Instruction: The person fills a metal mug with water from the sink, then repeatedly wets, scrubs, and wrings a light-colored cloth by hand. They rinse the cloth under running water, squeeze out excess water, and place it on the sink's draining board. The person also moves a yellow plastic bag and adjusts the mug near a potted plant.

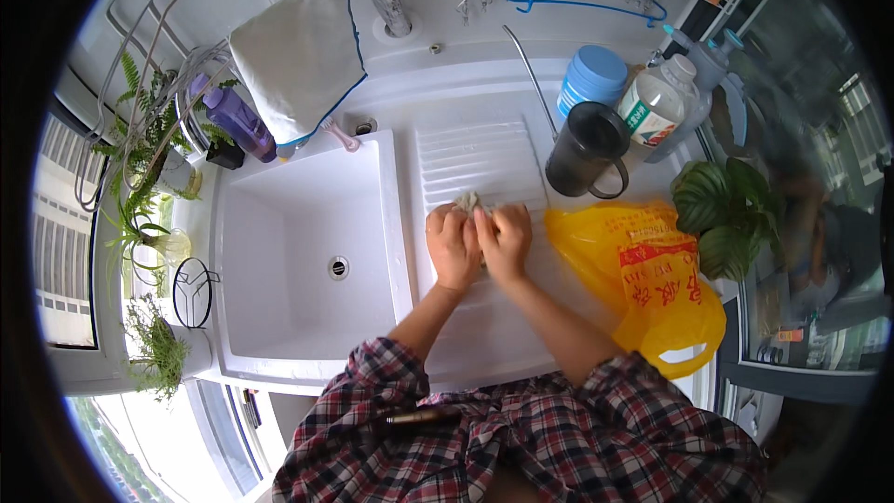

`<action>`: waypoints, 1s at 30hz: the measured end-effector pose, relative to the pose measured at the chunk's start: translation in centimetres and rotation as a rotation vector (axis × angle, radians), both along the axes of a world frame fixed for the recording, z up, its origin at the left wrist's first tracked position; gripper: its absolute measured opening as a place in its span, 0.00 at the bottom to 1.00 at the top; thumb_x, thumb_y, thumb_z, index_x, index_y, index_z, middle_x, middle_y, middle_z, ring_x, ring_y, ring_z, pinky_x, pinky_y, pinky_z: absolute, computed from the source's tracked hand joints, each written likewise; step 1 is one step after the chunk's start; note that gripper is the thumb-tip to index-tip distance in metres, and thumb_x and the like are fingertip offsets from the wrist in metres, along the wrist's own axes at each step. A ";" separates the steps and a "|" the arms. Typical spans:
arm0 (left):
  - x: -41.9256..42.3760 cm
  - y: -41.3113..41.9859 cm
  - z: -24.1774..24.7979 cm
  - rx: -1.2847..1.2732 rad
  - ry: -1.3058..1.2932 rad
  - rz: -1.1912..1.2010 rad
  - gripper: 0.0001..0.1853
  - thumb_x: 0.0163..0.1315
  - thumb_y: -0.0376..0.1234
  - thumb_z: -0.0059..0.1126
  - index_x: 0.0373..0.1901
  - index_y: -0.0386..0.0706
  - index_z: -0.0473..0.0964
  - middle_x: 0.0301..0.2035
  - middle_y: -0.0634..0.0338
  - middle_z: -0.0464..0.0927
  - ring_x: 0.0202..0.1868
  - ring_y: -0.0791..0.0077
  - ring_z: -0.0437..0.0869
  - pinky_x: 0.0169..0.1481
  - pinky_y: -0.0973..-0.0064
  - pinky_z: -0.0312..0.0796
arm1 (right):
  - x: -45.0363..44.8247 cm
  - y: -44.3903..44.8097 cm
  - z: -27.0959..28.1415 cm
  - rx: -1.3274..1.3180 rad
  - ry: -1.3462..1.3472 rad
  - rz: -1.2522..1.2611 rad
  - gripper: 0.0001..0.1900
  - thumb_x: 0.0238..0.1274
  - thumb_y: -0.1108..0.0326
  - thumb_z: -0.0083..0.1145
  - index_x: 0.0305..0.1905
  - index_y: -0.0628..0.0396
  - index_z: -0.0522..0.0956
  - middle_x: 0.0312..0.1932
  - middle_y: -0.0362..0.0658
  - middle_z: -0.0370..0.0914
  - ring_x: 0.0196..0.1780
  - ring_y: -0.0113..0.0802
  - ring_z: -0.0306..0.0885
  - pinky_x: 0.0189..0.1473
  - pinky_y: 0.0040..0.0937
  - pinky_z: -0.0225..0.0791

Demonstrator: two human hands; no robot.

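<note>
Both fists meet over the ribbed washboard (475,154) of a white laundry sink. My left hand (454,244) is closed around a crumpled light cloth (466,200), and my right hand (504,237) grips the same cloth beside it. Only a beige-grey tuft shows above the knuckles; the rest is hidden in the fingers. To the left of my hands lies the square basin (279,265), with its drain (338,267) visible and no standing water.
Right of the washboard are a black mug (587,150), a blue tub (592,77), a clear plastic jug (656,101) and a yellow plastic bag (628,279). A white cloth (300,59) hangs behind the basin near a purple bottle (237,119). Potted plants (730,216) flank the sink.
</note>
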State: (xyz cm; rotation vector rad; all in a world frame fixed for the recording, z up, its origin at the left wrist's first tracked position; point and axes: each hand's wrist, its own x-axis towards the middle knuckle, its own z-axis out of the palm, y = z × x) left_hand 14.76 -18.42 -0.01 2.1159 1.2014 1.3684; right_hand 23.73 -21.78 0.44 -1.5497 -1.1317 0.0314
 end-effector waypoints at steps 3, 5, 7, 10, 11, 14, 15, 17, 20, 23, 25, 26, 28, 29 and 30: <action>2.4 5.4 0.3 0.104 0.173 -0.050 0.04 0.55 0.28 0.54 0.26 0.39 0.70 0.27 0.48 0.71 0.30 0.49 0.73 0.34 0.57 0.68 | 4.2 6.9 -0.8 -0.206 -0.030 0.012 0.19 0.59 0.57 0.56 0.20 0.61 0.73 0.20 0.54 0.73 0.28 0.54 0.71 0.30 0.46 0.64; 3.1 9.1 0.4 0.027 0.225 -0.066 0.06 0.59 0.32 0.51 0.28 0.39 0.71 0.28 0.47 0.73 0.32 0.47 0.76 0.36 0.55 0.69 | 5.5 10.4 0.2 -0.450 -0.006 0.062 0.18 0.57 0.54 0.52 0.23 0.58 0.77 0.26 0.57 0.76 0.33 0.57 0.75 0.36 0.49 0.69; 3.3 10.4 1.6 -0.117 0.242 -0.070 0.14 0.59 0.36 0.51 0.43 0.38 0.73 0.39 0.43 0.77 0.47 0.46 0.75 0.53 0.56 0.67 | 6.6 12.4 0.5 -0.450 -0.015 0.164 0.15 0.54 0.53 0.54 0.29 0.55 0.79 0.35 0.54 0.79 0.41 0.54 0.76 0.43 0.47 0.69; 1.5 8.2 -0.1 -0.087 0.210 -0.082 0.21 0.58 0.38 0.52 0.51 0.38 0.73 0.53 0.40 0.71 0.59 0.49 0.68 0.63 0.56 0.58 | 6.1 9.0 0.6 -0.465 -0.201 0.074 0.14 0.52 0.54 0.56 0.37 0.52 0.82 0.48 0.52 0.75 0.52 0.50 0.73 0.54 0.44 0.65; 0.4 6.6 -0.3 -0.206 0.190 -0.156 0.21 0.59 0.38 0.52 0.52 0.38 0.73 0.56 0.40 0.69 0.61 0.50 0.66 0.64 0.56 0.56 | 5.5 7.2 0.2 -0.473 -0.208 0.104 0.14 0.52 0.54 0.57 0.38 0.51 0.82 0.50 0.51 0.74 0.55 0.50 0.71 0.56 0.43 0.63; -0.5 0.6 1.9 -0.408 -0.287 -0.076 0.10 0.61 0.34 0.52 0.36 0.36 0.73 0.39 0.50 0.76 0.46 0.55 0.73 0.53 0.63 0.65 | 0.4 0.8 1.0 -0.082 -0.022 -0.014 0.08 0.51 0.62 0.62 0.30 0.54 0.79 0.40 0.47 0.75 0.45 0.47 0.71 0.50 0.41 0.63; -0.3 -0.9 2.1 -0.296 -0.220 0.068 0.07 0.60 0.32 0.52 0.29 0.37 0.70 0.32 0.51 0.74 0.39 0.55 0.73 0.47 0.63 0.66 | -1.4 -0.8 0.9 0.081 0.025 -0.066 0.09 0.51 0.65 0.61 0.24 0.54 0.74 0.34 0.45 0.74 0.39 0.46 0.71 0.43 0.42 0.63; -0.8 -0.2 1.0 0.070 -0.001 -0.036 0.08 0.60 0.31 0.52 0.26 0.38 0.68 0.29 0.51 0.73 0.34 0.53 0.72 0.43 0.61 0.66 | -1.4 -0.7 0.4 0.104 -0.057 -0.033 0.12 0.51 0.67 0.61 0.20 0.55 0.70 0.26 0.45 0.73 0.33 0.48 0.71 0.36 0.44 0.63; 2.3 5.3 0.8 -0.017 0.179 0.037 0.08 0.60 0.32 0.52 0.27 0.37 0.68 0.27 0.48 0.74 0.34 0.48 0.74 0.39 0.54 0.66 | 2.6 6.5 -0.1 -0.203 -0.076 -0.003 0.17 0.59 0.58 0.53 0.20 0.57 0.75 0.23 0.52 0.76 0.31 0.54 0.73 0.35 0.49 0.66; 3.3 10.1 2.3 -0.185 0.279 0.025 0.15 0.62 0.36 0.48 0.47 0.38 0.74 0.42 0.44 0.77 0.46 0.48 0.76 0.48 0.53 0.68 | 4.7 11.7 1.2 -0.498 -0.055 0.088 0.16 0.61 0.55 0.51 0.29 0.57 0.77 0.28 0.54 0.78 0.34 0.56 0.76 0.37 0.47 0.67; 2.7 9.4 1.6 -0.081 0.469 0.097 0.19 0.61 0.38 0.50 0.51 0.39 0.73 0.51 0.46 0.73 0.54 0.53 0.72 0.54 0.50 0.64 | 5.2 11.0 1.1 -0.556 0.046 0.165 0.11 0.60 0.58 0.52 0.38 0.52 0.79 0.39 0.49 0.80 0.44 0.50 0.77 0.46 0.44 0.67; 2.1 8.5 1.2 -0.088 0.429 0.067 0.20 0.61 0.39 0.50 0.52 0.40 0.73 0.53 0.47 0.72 0.55 0.53 0.71 0.56 0.50 0.62 | 5.3 9.8 0.9 -0.480 -0.109 0.112 0.11 0.58 0.58 0.53 0.39 0.52 0.79 0.45 0.48 0.78 0.50 0.49 0.74 0.50 0.47 0.64; 0.3 5.1 0.8 -0.122 0.352 0.004 0.21 0.61 0.40 0.51 0.54 0.40 0.73 0.56 0.49 0.69 0.58 0.54 0.68 0.60 0.50 0.57 | 4.2 5.5 0.4 -0.341 -0.412 0.007 0.12 0.56 0.59 0.54 0.41 0.51 0.79 0.55 0.46 0.74 0.61 0.46 0.68 0.59 0.53 0.58; -0.4 3.4 0.9 -0.229 0.133 -0.058 0.19 0.61 0.40 0.50 0.50 0.40 0.75 0.53 0.49 0.72 0.56 0.51 0.69 0.62 0.53 0.56 | 2.6 3.3 0.6 -0.298 -0.291 0.002 0.12 0.52 0.60 0.58 0.40 0.51 0.79 0.57 0.44 0.71 0.63 0.48 0.64 0.59 0.56 0.53; -0.8 1.6 2.5 -0.248 -0.012 -0.139 0.15 0.60 0.39 0.50 0.42 0.39 0.76 0.47 0.50 0.74 0.54 0.50 0.68 0.60 0.54 0.57 | 1.8 1.7 0.2 -0.047 -0.102 0.134 0.10 0.50 0.62 0.60 0.38 0.53 0.77 0.50 0.44 0.73 0.56 0.48 0.67 0.54 0.50 0.57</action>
